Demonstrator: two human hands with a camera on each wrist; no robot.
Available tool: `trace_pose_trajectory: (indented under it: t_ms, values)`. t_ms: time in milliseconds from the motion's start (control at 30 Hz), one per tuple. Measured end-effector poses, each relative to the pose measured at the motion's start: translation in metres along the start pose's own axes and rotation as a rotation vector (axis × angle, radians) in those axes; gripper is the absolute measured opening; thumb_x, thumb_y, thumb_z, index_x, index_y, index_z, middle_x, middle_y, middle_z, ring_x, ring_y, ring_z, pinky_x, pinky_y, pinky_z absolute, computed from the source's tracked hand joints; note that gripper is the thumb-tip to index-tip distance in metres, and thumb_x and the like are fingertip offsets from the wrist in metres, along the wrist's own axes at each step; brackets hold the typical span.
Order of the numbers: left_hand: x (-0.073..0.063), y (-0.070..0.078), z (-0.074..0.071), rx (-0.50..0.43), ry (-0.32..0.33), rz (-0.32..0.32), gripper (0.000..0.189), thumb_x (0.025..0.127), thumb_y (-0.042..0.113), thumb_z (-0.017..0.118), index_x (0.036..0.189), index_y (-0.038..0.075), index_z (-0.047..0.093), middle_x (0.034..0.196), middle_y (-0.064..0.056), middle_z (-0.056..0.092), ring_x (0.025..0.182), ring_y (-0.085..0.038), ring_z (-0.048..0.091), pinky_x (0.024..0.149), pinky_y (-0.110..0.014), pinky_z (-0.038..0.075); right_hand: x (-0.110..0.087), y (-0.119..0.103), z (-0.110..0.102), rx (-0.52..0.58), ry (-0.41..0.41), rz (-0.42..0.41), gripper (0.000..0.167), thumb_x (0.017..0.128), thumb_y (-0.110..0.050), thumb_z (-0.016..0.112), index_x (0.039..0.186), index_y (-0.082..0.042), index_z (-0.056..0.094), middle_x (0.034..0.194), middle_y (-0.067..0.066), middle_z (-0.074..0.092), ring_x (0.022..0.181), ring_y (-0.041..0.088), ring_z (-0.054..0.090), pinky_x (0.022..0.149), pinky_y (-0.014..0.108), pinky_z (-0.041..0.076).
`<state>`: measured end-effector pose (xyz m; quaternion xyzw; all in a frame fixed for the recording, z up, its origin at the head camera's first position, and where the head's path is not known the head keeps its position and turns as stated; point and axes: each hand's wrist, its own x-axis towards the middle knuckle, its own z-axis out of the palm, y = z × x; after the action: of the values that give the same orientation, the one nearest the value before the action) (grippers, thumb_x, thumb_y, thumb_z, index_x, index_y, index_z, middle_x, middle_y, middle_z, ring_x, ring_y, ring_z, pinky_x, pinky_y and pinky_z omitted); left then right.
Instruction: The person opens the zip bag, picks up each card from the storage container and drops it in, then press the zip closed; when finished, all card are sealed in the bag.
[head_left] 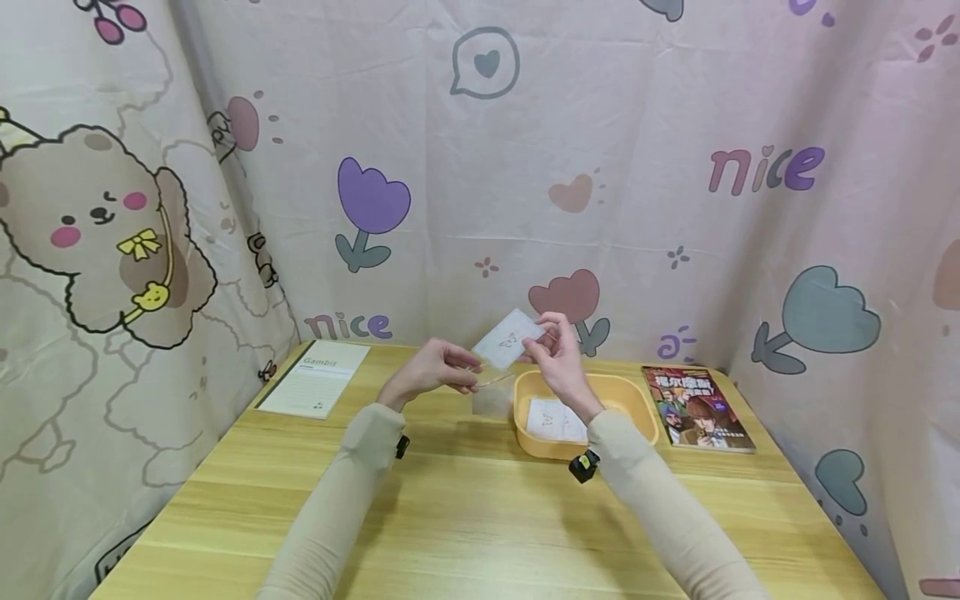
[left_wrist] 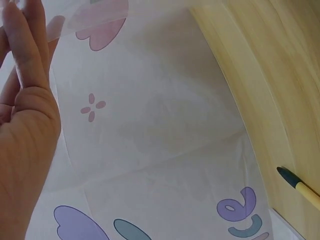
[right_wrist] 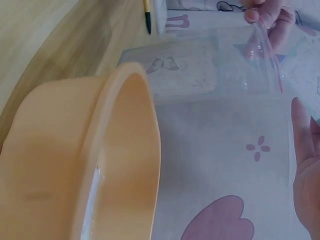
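Note:
My left hand [head_left: 438, 367] pinches the mouth of a clear zip bag [right_wrist: 240, 65], which hangs down from the fingers. A red line runs along the bag's opening in the right wrist view. Low in the bag shows a white packet with a butterfly print [right_wrist: 170, 70]. My right hand [head_left: 557, 354] holds a similar white butterfly-printed packet [head_left: 510, 337] by its edge, tilted, close to the bag's mouth. Below the right hand is a yellow-orange tub [head_left: 528, 446] with more white packets [head_left: 555, 419] in it.
A white notebook [head_left: 315, 379] lies at the table's back left. On the right, beside the tub, is a comic-style book [head_left: 697, 408]. A pen with a dark tip [left_wrist: 300, 185] lies on the wooden table [head_left: 465, 517]. A patterned curtain [head_left: 465, 208] hangs behind.

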<state>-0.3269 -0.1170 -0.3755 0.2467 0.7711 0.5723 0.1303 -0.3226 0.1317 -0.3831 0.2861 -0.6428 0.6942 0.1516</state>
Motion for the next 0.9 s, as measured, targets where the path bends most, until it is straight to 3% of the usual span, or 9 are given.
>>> trace_pose_trajectory:
  t_ms: [167, 300, 400, 500, 733, 900]
  values:
    - [0.001, 0.000, 0.001, -0.005, 0.002, 0.005, 0.039, 0.086, -0.001, 0.071, 0.123, -0.011, 0.060, 0.114, -0.026, 0.068, 0.080, -0.024, 0.074, 0.075, -0.038, 0.063, -0.002, 0.001, -0.001, -0.115, -0.010, -0.020, 0.032, 0.094, 0.006, 0.059, 0.120, 0.001, 0.041, 0.097, 0.016, 0.056, 0.081, 0.012, 0.067, 0.073, 0.048, 0.062]
    - [0.001, 0.000, 0.001, -0.017, 0.009, 0.004, 0.040, 0.085, -0.003, 0.071, 0.123, -0.012, 0.060, 0.109, -0.026, 0.070, 0.079, -0.024, 0.074, 0.074, -0.036, 0.064, -0.003, 0.004, -0.001, -0.148, -0.026, -0.083, 0.030, 0.093, 0.005, 0.060, 0.118, -0.004, 0.047, 0.092, 0.012, 0.055, 0.081, 0.013, 0.067, 0.069, 0.039, 0.064]
    - [0.001, -0.001, 0.001, -0.017, 0.010, -0.002, 0.039, 0.084, -0.003, 0.072, 0.121, -0.011, 0.062, 0.105, -0.025, 0.071, 0.078, -0.024, 0.074, 0.074, -0.036, 0.064, -0.004, 0.004, 0.000, -0.184, -0.040, -0.133, 0.029, 0.092, 0.006, 0.060, 0.117, -0.006, 0.051, 0.093, 0.010, 0.056, 0.083, 0.013, 0.066, 0.065, 0.035, 0.064]
    - [0.001, -0.002, 0.001, -0.019, 0.011, -0.011, 0.039, 0.084, -0.004, 0.072, 0.121, -0.010, 0.062, 0.104, -0.025, 0.072, 0.077, -0.024, 0.074, 0.074, -0.037, 0.064, -0.005, 0.002, 0.002, -0.246, -0.061, -0.146, 0.028, 0.092, 0.006, 0.061, 0.116, -0.005, 0.054, 0.099, 0.013, 0.058, 0.084, 0.018, 0.066, 0.065, 0.039, 0.064]
    - [0.002, -0.002, 0.001, -0.015, 0.005, -0.020, 0.037, 0.085, -0.004, 0.071, 0.121, -0.009, 0.063, 0.104, -0.023, 0.072, 0.077, -0.024, 0.074, 0.075, -0.038, 0.063, -0.005, -0.004, 0.007, -0.406, -0.084, -0.070, 0.029, 0.091, 0.002, 0.065, 0.119, -0.005, 0.061, 0.109, 0.016, 0.064, 0.090, 0.030, 0.066, 0.067, 0.031, 0.062]
    - [0.002, 0.001, 0.002, -0.016, 0.014, -0.023, 0.038, 0.085, -0.005, 0.071, 0.121, -0.009, 0.062, 0.106, -0.023, 0.072, 0.077, -0.023, 0.074, 0.074, -0.037, 0.064, -0.008, -0.011, 0.012, -0.435, -0.088, -0.054, 0.028, 0.090, 0.007, 0.063, 0.118, 0.002, 0.059, 0.107, 0.020, 0.064, 0.091, 0.034, 0.066, 0.069, 0.039, 0.061]
